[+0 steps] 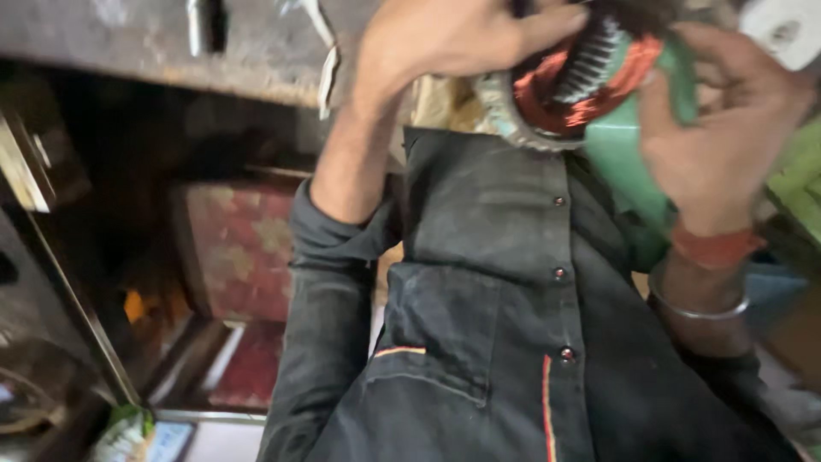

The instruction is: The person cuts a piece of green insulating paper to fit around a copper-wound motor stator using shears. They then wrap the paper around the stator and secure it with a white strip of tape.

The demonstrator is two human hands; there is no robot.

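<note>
Near the top of the view both hands hold a green motor housing [637,141] with copper windings [590,90] showing inside its open, toothed metal rim. The left hand [445,38] lies over the rim, fingers [547,21] curled onto its edge; the right hand [723,128] wraps the green shell from the side — its fingers are closed around it. The wrist below wears a red thread band [714,246] and a metal bangle [697,308]. Under the motor hangs a dark buttoned shirt [505,325]; a grimy worktop [171,51] edge runs upper left — blurred
</note>
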